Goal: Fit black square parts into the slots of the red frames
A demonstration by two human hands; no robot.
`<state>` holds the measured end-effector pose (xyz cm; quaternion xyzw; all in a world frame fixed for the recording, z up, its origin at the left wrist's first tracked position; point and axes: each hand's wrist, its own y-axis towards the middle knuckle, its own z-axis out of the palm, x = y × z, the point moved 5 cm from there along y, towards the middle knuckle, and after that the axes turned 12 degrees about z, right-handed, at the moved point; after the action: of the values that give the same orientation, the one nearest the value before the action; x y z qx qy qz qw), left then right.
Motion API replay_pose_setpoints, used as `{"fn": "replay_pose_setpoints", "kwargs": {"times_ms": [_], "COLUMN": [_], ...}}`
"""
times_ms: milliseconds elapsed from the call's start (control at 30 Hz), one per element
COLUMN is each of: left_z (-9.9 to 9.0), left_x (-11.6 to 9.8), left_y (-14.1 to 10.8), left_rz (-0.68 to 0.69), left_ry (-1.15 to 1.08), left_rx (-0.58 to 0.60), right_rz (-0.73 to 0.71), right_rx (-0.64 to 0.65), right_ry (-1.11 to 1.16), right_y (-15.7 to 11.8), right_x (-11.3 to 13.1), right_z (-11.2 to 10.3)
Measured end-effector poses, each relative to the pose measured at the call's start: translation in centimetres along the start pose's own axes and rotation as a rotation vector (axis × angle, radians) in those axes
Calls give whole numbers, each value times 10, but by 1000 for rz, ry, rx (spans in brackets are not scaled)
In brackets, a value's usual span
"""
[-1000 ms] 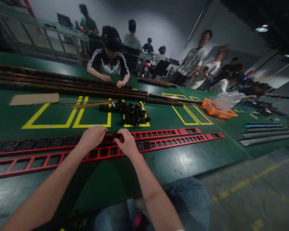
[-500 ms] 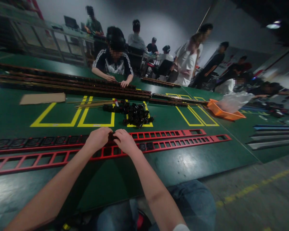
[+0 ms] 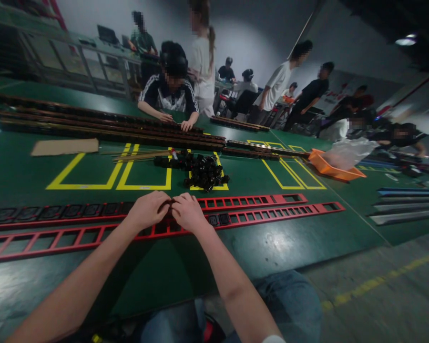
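Note:
My left hand and my right hand meet over the rear red slotted strip, fingers curled and tips nearly touching. Pinched between them is a small black part, mostly hidden by the fingers. Left of my hands, several black sockets sit in the rear strip's slots. The front red slotted strip lies parallel and closer to me, with two black sockets seated just right of my right hand. Beyond my hands is a loose pile of black parts.
Long dark strips cross the green table behind the pile. Cardboard and thin rods lie at the left. An orange bin with a plastic bag and grey profiles are right. A co-worker works opposite.
My hands have shifted slightly right and drawn closer together, covering more of the black part. Behind the opposite co-worker, a person in white has come into view. The strips stay put.

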<state>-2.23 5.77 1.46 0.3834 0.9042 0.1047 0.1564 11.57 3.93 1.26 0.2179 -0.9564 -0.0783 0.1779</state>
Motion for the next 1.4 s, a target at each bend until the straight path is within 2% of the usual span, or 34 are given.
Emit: {"fn": "replay_pose_setpoints", "kwargs": {"times_ms": [100, 200, 267, 367, 433, 533, 733, 1000, 1200, 1300, 1400], "left_z": [1, 5, 7, 8, 7, 8, 9, 9, 13, 13, 12], "left_x": [-2, -2, -1, -2, -3, -3, 0, 0, 5, 5, 3], "left_y": [1, 0, 0, 1, 2, 4, 5, 4, 4, 4, 5], "left_rz": [50, 74, 73, 83, 93, 85, 53, 62, 37, 33, 37], "left_ry": [1, 1, 0, -11, -23, -47, -73, -78, -18, 8, 36], "left_rx": [14, 22, 15, -8, -13, -6, 28, 23, 16, 22, 42], "right_rz": [0, 38, 161, 469, 623, 711, 694, 616, 395, 292, 225], "right_rx": [25, 49, -17, -177, -186, -105, -67, -131, -232, -210, -199], "right_ry": [37, 79, 62, -45, -113, -147, -67, 145, 405, 478, 479], "right_y": [-1, 5, 12, 20, 21, 21, 19, 19, 11, 5, 0], "right_x": [-3, -19, -41, -81, -101, -115, -119, -119, -82, -59, -47], "right_z": [0, -6, -16, -36, -40, -33, -19, -25, -24, -18, -15]}}
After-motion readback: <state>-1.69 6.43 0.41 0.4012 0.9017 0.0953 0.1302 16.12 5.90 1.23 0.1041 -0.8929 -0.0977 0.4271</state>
